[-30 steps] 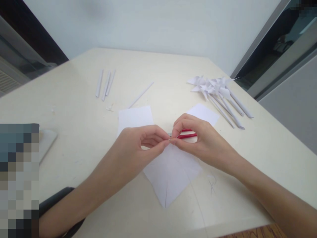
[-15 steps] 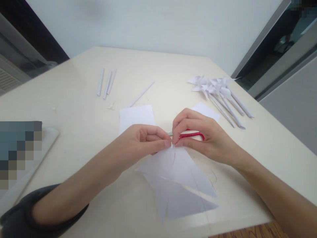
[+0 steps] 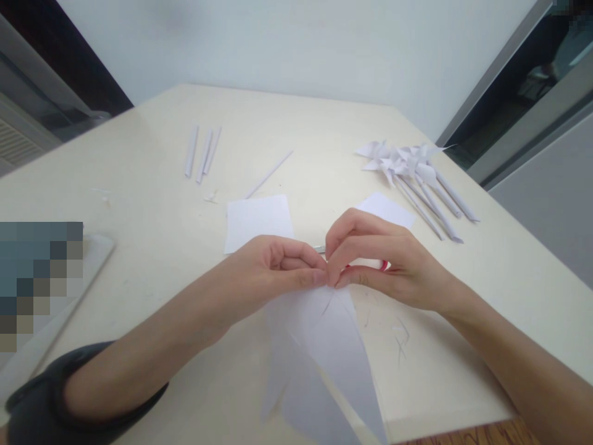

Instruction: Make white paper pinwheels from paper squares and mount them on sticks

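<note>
A white paper sheet [image 3: 333,346] with cuts running into it hangs down from my fingertips toward the near table edge. My left hand [image 3: 282,266] pinches its top between thumb and fingers. Right beside it, my right hand [image 3: 375,256] pinches the same top edge, fingertips touching the left ones. Exactly what lies between the fingertips is hidden. Partly covered behind my right hand are red-handled scissors [image 3: 384,265], their metal showing between the hands. A square of white paper [image 3: 259,219] lies just beyond my left hand, another paper piece [image 3: 386,210] beyond my right.
Several paper pinwheels [image 3: 403,162] on rolled sticks lie at the back right. Three rolled paper tubes [image 3: 202,156] and a thin paper stick [image 3: 271,174] lie further back. Small scraps [image 3: 401,340] dot the table [image 3: 139,259]. A pale flat object [image 3: 95,253] is at left.
The cut sheet has swung and now hangs lower and closer to me. My right fingertips have come down against the left ones, covering more of the scissors.
</note>
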`<state>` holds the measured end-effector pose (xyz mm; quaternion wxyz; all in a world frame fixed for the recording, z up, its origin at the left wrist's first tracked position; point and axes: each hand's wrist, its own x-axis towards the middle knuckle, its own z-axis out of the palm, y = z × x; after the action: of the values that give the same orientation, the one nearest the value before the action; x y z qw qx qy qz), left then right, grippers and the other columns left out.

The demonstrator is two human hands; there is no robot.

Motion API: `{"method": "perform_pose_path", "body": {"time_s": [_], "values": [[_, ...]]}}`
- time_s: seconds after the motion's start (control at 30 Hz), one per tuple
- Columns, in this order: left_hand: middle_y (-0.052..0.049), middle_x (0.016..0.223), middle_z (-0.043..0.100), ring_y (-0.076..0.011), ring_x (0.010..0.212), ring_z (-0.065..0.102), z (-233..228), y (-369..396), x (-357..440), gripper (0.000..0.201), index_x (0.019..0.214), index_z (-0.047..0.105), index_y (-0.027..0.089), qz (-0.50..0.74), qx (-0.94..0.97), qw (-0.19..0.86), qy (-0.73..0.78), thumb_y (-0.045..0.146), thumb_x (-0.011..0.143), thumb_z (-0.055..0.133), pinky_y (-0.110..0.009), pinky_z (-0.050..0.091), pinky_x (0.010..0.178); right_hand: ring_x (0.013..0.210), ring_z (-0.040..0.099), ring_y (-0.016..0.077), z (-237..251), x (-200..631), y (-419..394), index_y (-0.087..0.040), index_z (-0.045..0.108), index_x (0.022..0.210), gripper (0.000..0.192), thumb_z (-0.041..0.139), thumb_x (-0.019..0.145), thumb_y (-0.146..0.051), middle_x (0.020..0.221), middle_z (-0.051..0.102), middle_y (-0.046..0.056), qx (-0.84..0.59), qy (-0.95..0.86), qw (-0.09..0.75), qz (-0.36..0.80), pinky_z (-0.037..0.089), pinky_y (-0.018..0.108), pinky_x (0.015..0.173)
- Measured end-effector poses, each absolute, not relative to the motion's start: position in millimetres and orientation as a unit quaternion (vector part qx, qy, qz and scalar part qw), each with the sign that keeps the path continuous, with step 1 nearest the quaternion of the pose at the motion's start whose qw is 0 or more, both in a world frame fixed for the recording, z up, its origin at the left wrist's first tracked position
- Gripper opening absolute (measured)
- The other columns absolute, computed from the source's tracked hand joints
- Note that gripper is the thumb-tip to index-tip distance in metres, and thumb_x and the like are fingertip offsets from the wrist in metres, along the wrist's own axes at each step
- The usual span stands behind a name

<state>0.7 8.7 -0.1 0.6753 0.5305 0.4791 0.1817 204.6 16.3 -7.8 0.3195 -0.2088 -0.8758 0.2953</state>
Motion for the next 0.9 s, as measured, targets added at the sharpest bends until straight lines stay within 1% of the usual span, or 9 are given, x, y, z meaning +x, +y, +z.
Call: {"method": "perform_pose_path", "body": {"time_s": [0.07,0.2,0.33,0.47,0.57,0.67,0.77,0.9], "values": [[0.002,0.072,0.074,-0.0133,0.062,0.064,-0.5,8.4,1.0,0.007,0.072,0.071,0.025,0.186,0.530,0.676,0.477,0.030,0.072,0.067,-0.019,0.044,0.056,0.084,0.053,0.0073,-9.1,204.5,16.6,-0.012,0.067,0.084,0.007,0.061,0.084,-0.009,0.091,0.052,0.002,-0.205,-0.875,0.328,0.290,0.046,0.020,0.076],[0.001,0.073,0.074,-0.0148,0.065,0.065,0.7,7.8,1.7,0.014,0.074,0.072,0.025,0.187,0.544,0.656,0.488,0.038,0.073,0.066,-0.020,0.045,0.059,0.079,0.052,0.0064,-10.5,205.8,17.0,-0.012,0.068,0.084,0.008,0.061,0.085,-0.009,0.088,0.052,0.002,-0.216,-0.872,0.347,0.270,0.045,0.018,0.068],[0.000,0.074,0.074,-0.0168,0.067,0.066,3.7,7.5,2.6,0.017,0.075,0.071,0.025,0.178,0.556,0.633,0.508,0.040,0.073,0.065,-0.022,0.046,0.060,0.079,0.052,0.0063,-10.0,206.5,16.2,-0.013,0.067,0.084,0.008,0.060,0.085,-0.010,0.088,0.052,0.001,-0.230,-0.874,0.342,0.260,0.045,0.018,0.065],[0.000,0.075,0.074,-0.0168,0.067,0.066,2.6,6.8,2.9,0.018,0.077,0.069,0.024,0.195,0.558,0.623,0.511,0.041,0.076,0.064,-0.023,0.047,0.060,0.081,0.052,0.0080,-9.2,205.1,15.3,-0.014,0.065,0.086,0.005,0.063,0.083,-0.011,0.091,0.052,0.002,-0.255,-0.869,0.343,0.247,0.045,0.020,0.068],[0.000,0.076,0.074,-0.0157,0.067,0.065,-3.5,5.7,2.1,0.017,0.078,0.069,0.024,0.244,0.583,0.595,0.496,0.040,0.078,0.063,-0.021,0.046,0.056,0.081,0.053,0.0097,-9.0,203.3,14.7,-0.015,0.064,0.088,0.006,0.064,0.082,-0.013,0.090,0.052,0.002,-0.286,-0.859,0.347,0.243,0.046,0.023,0.071],[0.001,0.078,0.074,-0.0151,0.066,0.065,-9.2,3.1,2.5,0.013,0.081,0.068,0.024,0.298,0.597,0.574,0.475,0.035,0.081,0.060,-0.019,0.045,0.053,0.080,0.054,0.0114,-8.9,201.2,13.0,-0.017,0.062,0.086,0.002,0.062,0.084,-0.018,0.089,0.052,0.002,-0.320,-0.846,0.351,0.242,0.046,0.025,0.070],[0.001,0.076,0.074,-0.0148,0.064,0.065,-9.3,-0.7,5.2,0.009,0.081,0.068,0.025,0.320,0.598,0.564,0.471,0.029,0.082,0.060,-0.019,0.045,0.052,0.080,0.055,0.0127,-9.0,198.5,10.6,-0.018,0.061,0.083,0.004,0.060,0.086,-0.020,0.089,0.054,0.002,-0.349,-0.830,0.358,0.248,0.046,0.026,0.069],[0.001,0.073,0.073,-0.0155,0.060,0.064,-5.2,-4.4,8.3,0.010,0.078,0.069,0.024,0.335,0.597,0.539,0.490,0.030,0.080,0.061,-0.019,0.042,0.047,0.080,0.055,0.0127,-9.7,195.7,9.9,-0.019,0.060,0.082,0.006,0.060,0.086,-0.024,0.089,0.054,0.001,-0.374,-0.805,0.375,0.268,0.046,0.026,0.070]]}}
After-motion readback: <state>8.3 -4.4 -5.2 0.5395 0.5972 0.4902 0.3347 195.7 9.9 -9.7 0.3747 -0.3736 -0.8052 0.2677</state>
